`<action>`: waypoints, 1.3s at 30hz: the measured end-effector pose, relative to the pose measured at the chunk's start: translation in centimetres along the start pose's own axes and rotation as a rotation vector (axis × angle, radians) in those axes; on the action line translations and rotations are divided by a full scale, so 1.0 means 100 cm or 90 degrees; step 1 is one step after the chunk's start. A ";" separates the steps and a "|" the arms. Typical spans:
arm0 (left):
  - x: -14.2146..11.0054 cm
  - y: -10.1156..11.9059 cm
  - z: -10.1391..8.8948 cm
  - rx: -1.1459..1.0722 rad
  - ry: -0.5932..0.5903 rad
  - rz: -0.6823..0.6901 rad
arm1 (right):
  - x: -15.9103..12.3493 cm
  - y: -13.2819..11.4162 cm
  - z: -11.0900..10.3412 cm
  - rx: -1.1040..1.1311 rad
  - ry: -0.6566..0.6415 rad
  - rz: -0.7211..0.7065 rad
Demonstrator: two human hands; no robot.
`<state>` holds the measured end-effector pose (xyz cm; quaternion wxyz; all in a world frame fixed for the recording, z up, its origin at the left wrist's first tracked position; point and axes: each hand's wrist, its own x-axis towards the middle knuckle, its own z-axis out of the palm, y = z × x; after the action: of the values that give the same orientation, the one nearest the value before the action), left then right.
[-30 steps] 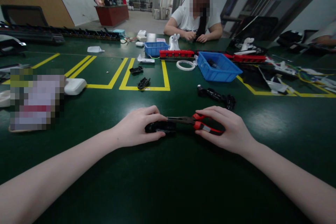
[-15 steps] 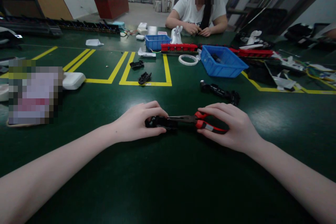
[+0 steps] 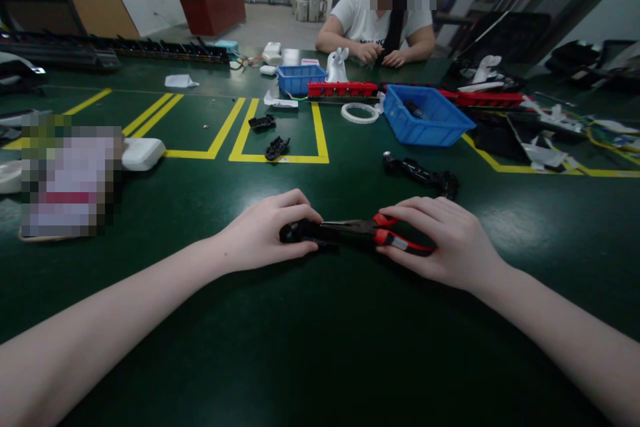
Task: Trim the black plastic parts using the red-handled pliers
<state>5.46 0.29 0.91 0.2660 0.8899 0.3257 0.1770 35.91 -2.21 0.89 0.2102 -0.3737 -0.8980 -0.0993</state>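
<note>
Black part [image 3: 304, 231] in the left hand [image 3: 277, 223]; red-handled pliers [image 3: 383, 237] in the right hand [image 3: 453, 240]; blue bin [image 3: 431, 133] beyond.

Left forearm [image 3: 120, 310] and right forearm [image 3: 565, 333] are bare, extending from near left and near right, angled toward the middle. Left hand [image 3: 267, 230] points right in a pinch grip, thumb [image 3: 297, 251] on the near side, fingers [image 3: 300, 215] curled on the far side. Right hand [image 3: 455, 243] points left, apart from it, fingers arched and thumb extended in a wider grip.
</note>
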 end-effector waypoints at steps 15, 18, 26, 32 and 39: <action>0.001 -0.005 0.003 0.040 0.021 0.041 | -0.004 0.005 0.001 0.016 -0.016 -0.023; 0.001 -0.005 0.003 0.068 0.032 0.053 | -0.004 -0.002 -0.001 0.008 -0.024 -0.004; 0.001 -0.002 -0.002 0.108 0.031 0.063 | -0.001 -0.005 -0.005 -0.028 -0.014 -0.015; 0.002 -0.003 -0.002 0.112 0.017 0.093 | 0.002 0.001 -0.010 -0.070 0.001 -0.063; 0.002 -0.006 0.000 0.112 0.013 0.105 | 0.001 0.000 -0.013 -0.151 0.035 -0.121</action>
<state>5.28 0.76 0.64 0.1678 0.9318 0.2682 0.1781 36.21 -2.57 2.07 0.1790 -0.3060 -0.9052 -0.2344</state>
